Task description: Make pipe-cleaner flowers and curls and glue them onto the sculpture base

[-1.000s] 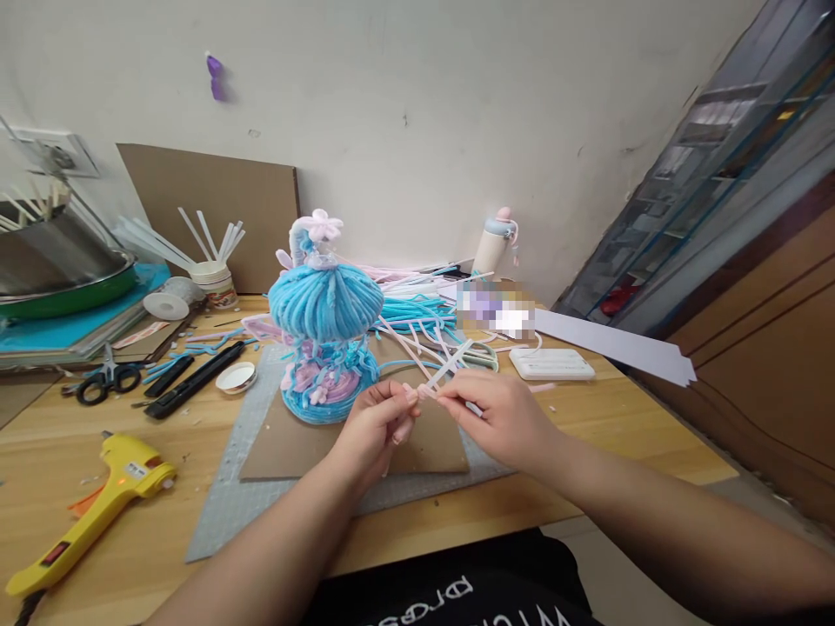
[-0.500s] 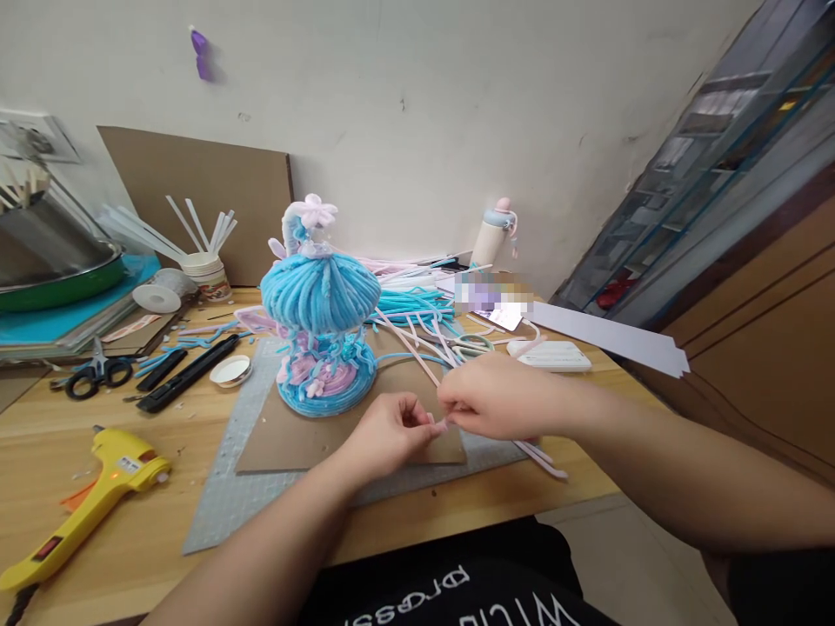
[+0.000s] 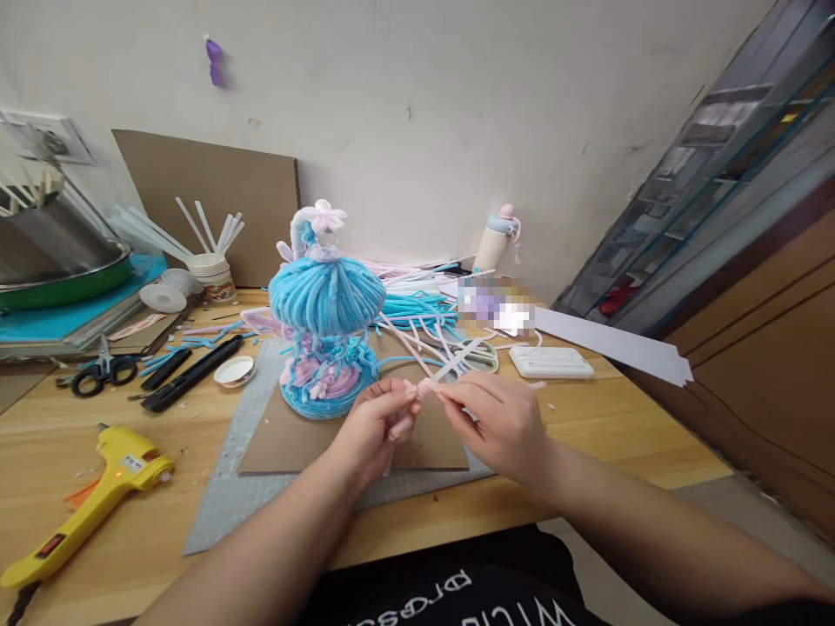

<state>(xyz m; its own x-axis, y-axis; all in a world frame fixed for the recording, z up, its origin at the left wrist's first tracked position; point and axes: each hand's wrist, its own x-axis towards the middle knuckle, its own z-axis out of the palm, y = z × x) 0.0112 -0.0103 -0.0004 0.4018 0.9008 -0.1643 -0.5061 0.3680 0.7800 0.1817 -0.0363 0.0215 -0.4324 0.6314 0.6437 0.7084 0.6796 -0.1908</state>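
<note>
Between my two hands is a pale pink fuzzy pipe cleaner (image 3: 427, 388), its middle bunched in a small coil or loop. My left hand (image 3: 382, 419) pinches one side of it, fingers closed. On the other side my right hand (image 3: 499, 422) pinches it with thumb and forefinger, and a pink end sticks out past the knuckles. Just behind my left hand stands a blue and pink pipe-cleaner model (image 3: 327, 300) with a domed blue roof and a round base. Under my hands lie a cardboard sheet (image 3: 293, 448) and a grey cutting mat (image 3: 218, 496).
At the left lie a yellow glue gun (image 3: 127, 469), black-handled scissors (image 3: 104, 369) and a black utility knife (image 3: 192, 374). Loose pipe cleaners (image 3: 417, 309) spread behind the model. A white power bank (image 3: 551, 362) and a bottle (image 3: 494, 239) stand on the right side.
My right hand has turned from palm-down to a fingertip pinch and dropped slightly. My left hand has risen a little, and the pink piece between them now shows a bunched coil.
</note>
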